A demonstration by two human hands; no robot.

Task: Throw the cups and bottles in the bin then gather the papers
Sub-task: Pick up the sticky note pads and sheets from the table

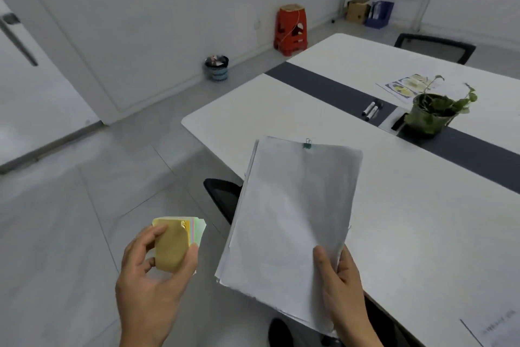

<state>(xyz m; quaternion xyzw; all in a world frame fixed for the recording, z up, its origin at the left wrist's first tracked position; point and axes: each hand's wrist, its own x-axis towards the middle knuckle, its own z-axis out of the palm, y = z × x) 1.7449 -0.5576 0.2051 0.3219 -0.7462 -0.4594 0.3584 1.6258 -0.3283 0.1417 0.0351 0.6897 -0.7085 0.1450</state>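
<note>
Papers (pixel 295 206), apparently blank, in grip of right hand (pixel 346 290); grip of left hand (pixel 149 279) around note pad (pixel 171 248)

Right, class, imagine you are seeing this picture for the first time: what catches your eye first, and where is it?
The stack of white papers, pinned by a green clip, fills the middle, gripped at its lower corner by the right hand. Left of it, the left hand holds a pad of coloured sticky notes. Far back, a red stool stands out, and a potted plant sits on the table at right.
</note>
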